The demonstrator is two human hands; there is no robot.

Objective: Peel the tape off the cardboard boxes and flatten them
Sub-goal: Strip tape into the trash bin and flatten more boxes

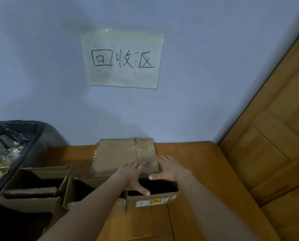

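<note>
While I press both flat palms — left hand (134,173), right hand (166,168) — on the flattened cardboard (124,153) against the blue wall (197,101), open cardboard boxes (152,195) crowd its near edge; bare wooden table (197,171) stretches rightward — bin (15,153) sits left.

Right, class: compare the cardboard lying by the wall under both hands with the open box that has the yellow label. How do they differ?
The flattened cardboard lies flat on the wooden table against the wall; the labelled box stands open, its inside dark. The left hand and right hand press on the flattened cardboard, while the labelled box sits nearer, below the wrists. The box carries a yellow label; the flat piece shows dark lettering along its left edge. Both are brown cardboard.
</note>
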